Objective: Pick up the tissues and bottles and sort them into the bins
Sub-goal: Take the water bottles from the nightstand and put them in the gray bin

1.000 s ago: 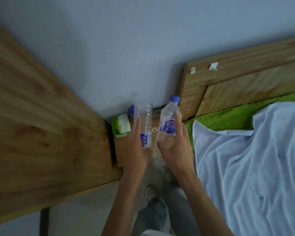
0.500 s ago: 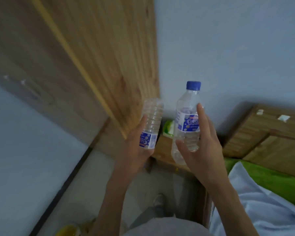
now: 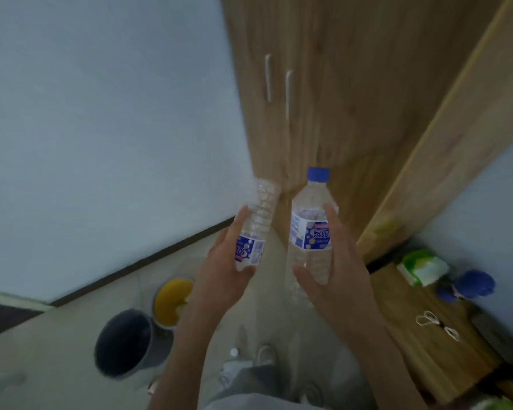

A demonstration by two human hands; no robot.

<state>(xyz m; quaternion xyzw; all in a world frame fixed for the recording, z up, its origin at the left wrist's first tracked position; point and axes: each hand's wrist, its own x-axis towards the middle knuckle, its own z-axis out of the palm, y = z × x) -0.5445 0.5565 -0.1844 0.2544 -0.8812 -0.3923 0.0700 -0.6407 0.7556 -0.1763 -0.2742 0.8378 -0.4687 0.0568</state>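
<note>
Mid-carry, your left hand [image 3: 219, 270] grips a clear ribbed plastic bottle [image 3: 256, 226], your right hand [image 3: 338, 273] a clear blue-capped plastic bottle [image 3: 310, 229] — next, lower both over the round grey bin [image 3: 125, 344] or yellow-lined bin [image 3: 172, 300] below.

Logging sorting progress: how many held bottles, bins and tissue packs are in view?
Bottles: 2, left-hand bottle in left hand, blue-capped bottle in right hand
Bins: 2, grey bin, yellow bin
Tissue packs: 1, tissue pack
Total: 5
</note>
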